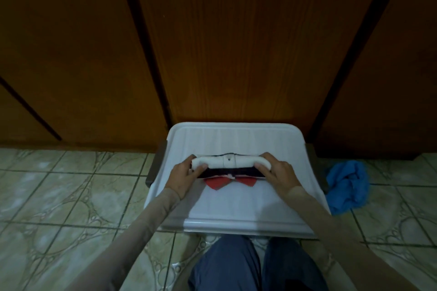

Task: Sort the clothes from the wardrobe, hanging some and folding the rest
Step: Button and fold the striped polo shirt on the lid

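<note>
Both hands, left (183, 172) and right (276, 172), have a curled grip on the ends of a rolled garment (230, 165) lying on the white lid (236, 220). Best to keep the roll tight and even, tucking the red tips (215, 183) under.

A white plastic lid (236, 216) with a raised rim and rounded corners serves as the work surface; it sits on a dark container whose edges show at both sides, pushed close to the brown wooden wardrobe doors (236, 42). On the lid lies a small folded garment (230, 168), white along its far edge, dark navy in the middle, with red pointed collar tips toward the near side. All of this stands on a pale green patterned tile floor (59, 184). A crumpled blue cloth (347, 184) lies on the tiles just beside the lid's right edge.
</note>
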